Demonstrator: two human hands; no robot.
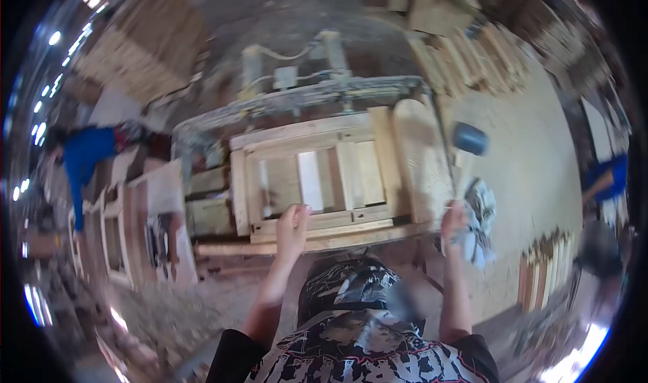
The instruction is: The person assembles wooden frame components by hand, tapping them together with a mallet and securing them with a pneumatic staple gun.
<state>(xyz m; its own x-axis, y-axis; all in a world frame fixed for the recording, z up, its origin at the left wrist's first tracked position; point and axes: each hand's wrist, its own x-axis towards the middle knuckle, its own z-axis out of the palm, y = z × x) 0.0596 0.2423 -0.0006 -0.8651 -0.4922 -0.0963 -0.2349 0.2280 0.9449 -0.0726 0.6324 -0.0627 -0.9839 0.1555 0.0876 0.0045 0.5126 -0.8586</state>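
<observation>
My right hand (pixel 454 221) is closed around the wooden handle of a mallet (pixel 470 139), its dark head raised to the right of the workbench. My left hand (pixel 292 222) has its fingers curled at the front rail of a wooden frame (pixel 307 226); whether it grips the rail or something small is hidden. The frame lies flat, with rails and inner slats around openings. A pale cloth (pixel 480 214) lies just beside my right hand.
Behind the frame runs a clamp press (pixel 297 98) with upright cylinders and hoses. A rounded board (pixel 420 160) lies right of the frame. Wood strips (pixel 472 59) sit on the right-hand table (pixel 533 153). A person in blue (pixel 91 155) bends at far left; another blue sleeve (pixel 607 177) shows at far right.
</observation>
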